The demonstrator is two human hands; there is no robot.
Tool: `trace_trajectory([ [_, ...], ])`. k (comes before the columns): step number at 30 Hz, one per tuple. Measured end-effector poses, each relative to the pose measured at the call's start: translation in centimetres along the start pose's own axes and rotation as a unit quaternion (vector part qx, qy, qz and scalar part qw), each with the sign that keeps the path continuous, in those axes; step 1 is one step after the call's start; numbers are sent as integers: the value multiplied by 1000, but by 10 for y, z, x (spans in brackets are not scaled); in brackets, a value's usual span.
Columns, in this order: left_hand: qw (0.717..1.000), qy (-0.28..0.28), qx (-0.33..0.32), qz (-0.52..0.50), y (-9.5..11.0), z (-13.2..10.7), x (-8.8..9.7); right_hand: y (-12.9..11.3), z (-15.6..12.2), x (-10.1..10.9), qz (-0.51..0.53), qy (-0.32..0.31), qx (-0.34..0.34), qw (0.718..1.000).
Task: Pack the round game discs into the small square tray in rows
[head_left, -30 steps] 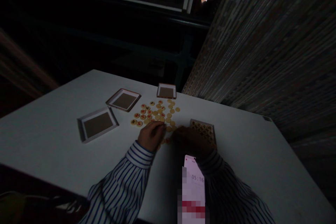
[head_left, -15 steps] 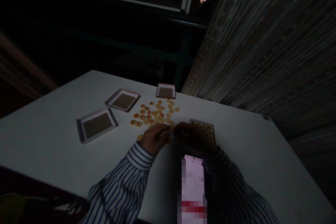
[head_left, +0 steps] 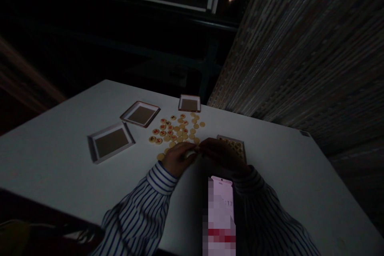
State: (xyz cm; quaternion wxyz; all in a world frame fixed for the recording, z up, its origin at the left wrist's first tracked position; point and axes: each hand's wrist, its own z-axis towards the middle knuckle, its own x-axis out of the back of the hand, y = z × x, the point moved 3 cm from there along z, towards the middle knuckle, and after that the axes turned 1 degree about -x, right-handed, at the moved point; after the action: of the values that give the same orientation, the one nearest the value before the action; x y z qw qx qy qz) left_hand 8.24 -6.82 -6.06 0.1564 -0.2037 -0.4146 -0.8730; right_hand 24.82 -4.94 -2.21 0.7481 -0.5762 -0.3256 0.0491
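Several round yellow game pieces (head_left: 177, 128) with red or dark marks lie scattered on a white table (head_left: 60, 156). My left hand (head_left: 178, 158) rests palm down at the near edge of the pile, its fingers curled over pieces. My right hand (head_left: 220, 154) is in shadow just to its right, fingertips meeting the left hand's; what it holds is hidden. Behind the right hand stands a small box (head_left: 235, 146) filled with pieces in rows.
Three shallow white-rimmed box halves with brown insides lie on the table: one at the left (head_left: 110, 142), one beyond it (head_left: 140, 114), a small one at the back (head_left: 189, 104). A lit phone (head_left: 221, 208) stands near me. A brick wall (head_left: 300, 48) rises at the right.
Both hands have drawn slightly toward me and closer together, fingertips now touching. A loose piece shows on the table just left of my left hand.
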Motion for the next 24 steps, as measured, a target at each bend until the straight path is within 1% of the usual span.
trace_trajectory([
  [4, 1000, 10, -16, 5, 1, 0, 0, 2, 0, -1, 30, -4, -1, 1000],
  [8, 1000, 8, 4, -1, 3, 1, 2, 6, -1, -2, 68, -14, -1, 998],
  [11, 999, -3, 43, -22, 4, 1, 2, 8, -1, -1, 81, -13, -2, 997],
  [15, 988, -18, 122, -89, 3, 1, 0, 8, -1, 0, 73, -5, -9, 997],
  [19, 965, -1, 203, -168, -3, -1, -4, 7, -1, 1, 54, 2, -8, 999],
  [24, 929, 17, 266, -255, -8, -3, -8, 3, -2, 1, 35, 18, -8, 999],
])
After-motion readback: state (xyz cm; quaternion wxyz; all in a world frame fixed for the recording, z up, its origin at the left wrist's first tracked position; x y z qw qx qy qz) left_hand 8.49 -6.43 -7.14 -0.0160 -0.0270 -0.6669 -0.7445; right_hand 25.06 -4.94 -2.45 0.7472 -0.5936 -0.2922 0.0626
